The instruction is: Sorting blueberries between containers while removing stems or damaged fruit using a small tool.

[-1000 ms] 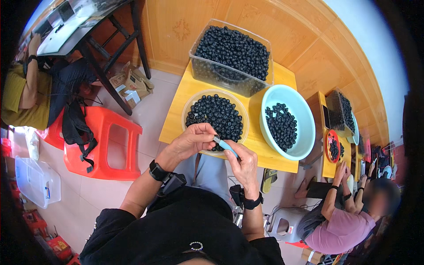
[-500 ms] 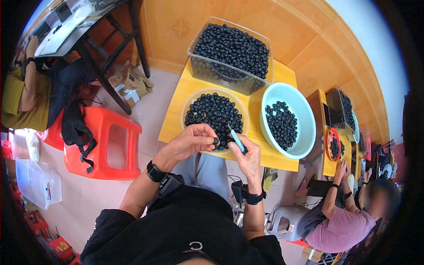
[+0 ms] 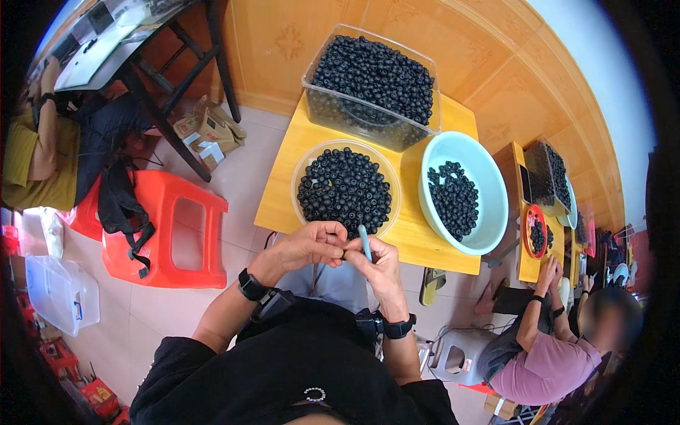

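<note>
Close to my body, in front of the yellow table [image 3: 279, 207], my two hands meet. Between its thumb and fingers my left hand [image 3: 301, 249] pinches a small dark bead-like piece [image 3: 344, 255]. My right hand [image 3: 381, 275] is closed around a slim light-blue handled tool [image 3: 365, 241], its handle now pointing up and away from me; the tip is hidden at the piece. Just beyond my fingers lies a shallow round tray [image 3: 295, 185] filled with black bead-like pieces [image 3: 343, 185], each with a hole.
A clear plastic bin [image 3: 368, 126] heaped with the same pieces stands at the table's back. On the right sits a light-blue basin [image 3: 491, 177], partly filled. A red stool [image 3: 152, 251] is at left. Other people sit at left and, in a pink shirt [image 3: 549, 368], at right.
Both hands have drawn back toward my body, off the tray's near edge. The tool has turned more upright, and my right fingers now touch the piece in my left hand.
</note>
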The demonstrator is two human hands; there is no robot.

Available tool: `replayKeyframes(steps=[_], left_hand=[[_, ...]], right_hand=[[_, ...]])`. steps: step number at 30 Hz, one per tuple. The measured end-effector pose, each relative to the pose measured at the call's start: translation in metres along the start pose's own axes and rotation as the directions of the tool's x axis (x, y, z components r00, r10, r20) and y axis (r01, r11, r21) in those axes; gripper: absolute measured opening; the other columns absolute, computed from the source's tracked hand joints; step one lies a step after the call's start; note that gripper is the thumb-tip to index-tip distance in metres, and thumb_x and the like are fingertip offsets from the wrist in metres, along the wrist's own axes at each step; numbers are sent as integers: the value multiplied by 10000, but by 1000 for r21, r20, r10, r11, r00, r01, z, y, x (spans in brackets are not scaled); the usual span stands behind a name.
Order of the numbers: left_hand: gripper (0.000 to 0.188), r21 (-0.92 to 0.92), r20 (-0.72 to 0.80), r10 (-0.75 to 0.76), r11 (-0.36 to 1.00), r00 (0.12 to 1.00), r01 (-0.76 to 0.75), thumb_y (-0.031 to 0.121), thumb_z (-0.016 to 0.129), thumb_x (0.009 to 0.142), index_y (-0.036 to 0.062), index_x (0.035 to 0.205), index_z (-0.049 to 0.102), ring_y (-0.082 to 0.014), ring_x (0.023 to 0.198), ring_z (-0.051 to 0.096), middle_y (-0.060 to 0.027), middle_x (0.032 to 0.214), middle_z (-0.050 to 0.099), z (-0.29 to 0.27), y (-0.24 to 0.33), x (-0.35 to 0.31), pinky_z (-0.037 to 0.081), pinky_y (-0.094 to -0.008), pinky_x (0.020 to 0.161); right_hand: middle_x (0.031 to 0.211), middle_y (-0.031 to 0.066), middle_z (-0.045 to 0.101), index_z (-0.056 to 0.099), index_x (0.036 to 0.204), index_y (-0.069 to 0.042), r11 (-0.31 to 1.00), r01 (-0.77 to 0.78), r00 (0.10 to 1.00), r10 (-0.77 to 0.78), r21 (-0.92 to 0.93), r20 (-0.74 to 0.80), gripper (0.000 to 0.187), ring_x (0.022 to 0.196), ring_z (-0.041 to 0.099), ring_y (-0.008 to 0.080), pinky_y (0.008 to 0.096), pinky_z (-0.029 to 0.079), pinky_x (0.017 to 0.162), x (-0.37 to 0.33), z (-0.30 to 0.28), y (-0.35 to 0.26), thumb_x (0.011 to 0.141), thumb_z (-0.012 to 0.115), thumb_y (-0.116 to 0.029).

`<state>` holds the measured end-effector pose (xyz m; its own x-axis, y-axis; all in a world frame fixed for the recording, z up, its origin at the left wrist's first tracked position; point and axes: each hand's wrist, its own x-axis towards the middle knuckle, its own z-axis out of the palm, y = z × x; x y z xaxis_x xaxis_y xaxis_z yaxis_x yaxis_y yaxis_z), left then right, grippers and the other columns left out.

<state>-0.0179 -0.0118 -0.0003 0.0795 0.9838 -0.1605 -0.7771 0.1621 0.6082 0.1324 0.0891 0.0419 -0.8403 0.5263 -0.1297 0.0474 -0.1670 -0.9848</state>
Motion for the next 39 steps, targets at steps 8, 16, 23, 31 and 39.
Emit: replayKeyframes(steps=[8, 16, 23, 31, 39], left_hand=[[230, -94, 37, -18, 995, 999, 22, 25, 665, 768, 51, 931, 505, -106, 697, 613, -50, 880, 618, 0, -6, 1, 521, -207, 643], [144, -175, -14, 109, 978, 994, -110, 64, 627, 828, 53, 959, 570, -101, 724, 627, -29, 866, 622, -8, -7, 6, 530, -210, 677], [119, -205, -62, 168, 963, 984, -177, 62, 612, 840, 54, 956, 588, -96, 735, 631, -38, 862, 632, -9, -1, 9, 535, -211, 678], [146, -188, -26, 125, 974, 992, -128, 70, 625, 818, 65, 955, 572, -127, 861, 588, -60, 927, 603, -11, 4, 6, 488, -220, 753], [150, -198, -26, 119, 973, 993, -122, 65, 630, 814, 56, 951, 570, -123, 839, 596, -70, 928, 607, -11, 4, 5, 507, -209, 725]], right_hand=[[718, -26, 552, 643, 883, -4, 999, -24, 1000, 25, 42, -12, 94, 610, 458, 27, 172, 368, 553, -7, -3, -1, 812, 642, -65], [665, 2, 543, 630, 855, -3, 972, 150, 964, -185, -183, -192, 204, 537, 436, 42, 189, 325, 474, -6, -5, -4, 862, 571, -198], [731, 131, 609, 640, 868, -22, 704, 325, 920, -391, -632, 37, 125, 583, 591, 232, 293, 457, 510, -10, -11, -14, 808, 620, -129], [710, 122, 612, 644, 858, -32, 609, 309, 920, -385, -730, 69, 118, 551, 589, 253, 322, 458, 498, -7, -13, -17, 796, 634, -131], [693, 122, 601, 644, 857, -28, 633, 316, 916, -398, -707, 53, 124, 541, 578, 253, 322, 447, 487, -6, -13, -15, 797, 636, -135]])
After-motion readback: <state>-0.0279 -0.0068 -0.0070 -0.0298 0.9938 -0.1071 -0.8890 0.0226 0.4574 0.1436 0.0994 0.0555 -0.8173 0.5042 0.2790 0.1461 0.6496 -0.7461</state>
